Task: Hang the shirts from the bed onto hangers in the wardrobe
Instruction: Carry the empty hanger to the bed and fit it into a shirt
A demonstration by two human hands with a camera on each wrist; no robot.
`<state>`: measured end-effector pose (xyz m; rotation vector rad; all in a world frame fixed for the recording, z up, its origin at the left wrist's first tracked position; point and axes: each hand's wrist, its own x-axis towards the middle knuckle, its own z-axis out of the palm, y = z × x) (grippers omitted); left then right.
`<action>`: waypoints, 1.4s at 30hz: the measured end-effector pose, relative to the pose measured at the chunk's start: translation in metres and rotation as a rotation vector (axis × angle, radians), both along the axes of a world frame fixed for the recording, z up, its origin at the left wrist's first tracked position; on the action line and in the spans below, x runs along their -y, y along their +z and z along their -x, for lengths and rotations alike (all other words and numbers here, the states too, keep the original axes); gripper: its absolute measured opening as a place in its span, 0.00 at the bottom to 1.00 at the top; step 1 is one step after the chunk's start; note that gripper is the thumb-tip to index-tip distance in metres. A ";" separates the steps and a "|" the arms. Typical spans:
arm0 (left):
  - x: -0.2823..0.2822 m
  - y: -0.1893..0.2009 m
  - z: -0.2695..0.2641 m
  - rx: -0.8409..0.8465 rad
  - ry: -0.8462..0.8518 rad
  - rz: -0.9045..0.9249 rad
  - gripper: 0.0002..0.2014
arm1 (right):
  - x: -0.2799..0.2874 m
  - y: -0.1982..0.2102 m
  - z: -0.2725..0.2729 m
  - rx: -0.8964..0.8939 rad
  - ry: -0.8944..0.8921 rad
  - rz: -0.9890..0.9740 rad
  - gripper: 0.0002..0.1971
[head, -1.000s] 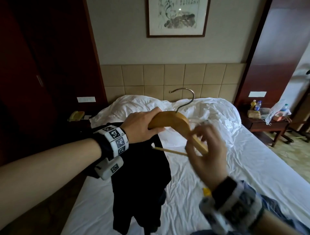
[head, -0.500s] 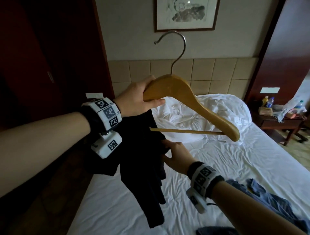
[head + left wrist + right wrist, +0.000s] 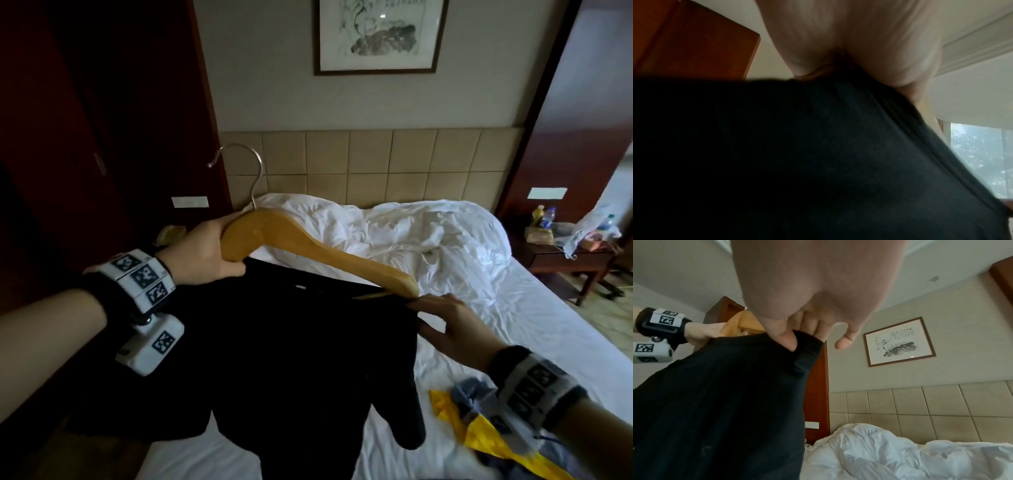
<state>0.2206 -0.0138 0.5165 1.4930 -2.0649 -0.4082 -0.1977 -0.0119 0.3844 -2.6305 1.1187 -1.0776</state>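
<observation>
Head view: left hand (image 3: 202, 253) curled around the left shoulder of a curved honey-coloured wooden hanger with a silver wire hook (image 3: 308, 250), held up over the white-sheeted bed (image 3: 513, 308), hook end raised, right tip sloping down. Black knit shirt (image 3: 291, 359) draped from the hanger, body and one sleeve hanging down over the bed's near edge. Right hand (image 3: 448, 329) at the hanger's lower right tip, fingers pinching the shirt's shoulder fabric just under the wood. Crumpled white duvet (image 3: 394, 236) heaped against the beige padded headboard (image 3: 376, 164). Yellow and blue-grey garments (image 3: 479, 421) bunched on the sheet near the right wrist. Framed ink painting (image 3: 376, 34) on the wall above; dark wooden bedside surface (image 3: 565, 257) at the far right, bottles and bags on it. Dark red-brown wooden panel (image 3: 102, 137) along the left.

Left wrist view: blurred; palm of the left hand (image 3: 859, 40) seen from below, black knit shirt (image 3: 797, 162) filling most of the frame under it. Fingers not visible; grip impossible to judge from here.

Right wrist view: right hand (image 3: 812, 308) with thumb and fingers nipped on a fold at the top edge of the black knit shirt (image 3: 725, 402), one finger left extended. Left hand (image 3: 702, 333) beyond, wrapped on the wooden hanger (image 3: 744, 322). Painting (image 3: 900, 342), headboard (image 3: 920, 410) and duvet (image 3: 900, 456) behind.
</observation>
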 end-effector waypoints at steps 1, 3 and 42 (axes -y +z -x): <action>-0.001 -0.002 0.000 0.013 0.003 -0.007 0.28 | 0.001 0.003 0.003 -0.014 0.016 -0.002 0.12; -0.003 -0.005 0.001 0.007 0.019 -0.013 0.25 | 0.003 0.009 0.007 -0.023 0.028 0.036 0.11; 0.000 -0.051 0.016 0.016 0.045 0.016 0.27 | 0.025 0.122 -0.055 -0.095 -0.011 0.304 0.14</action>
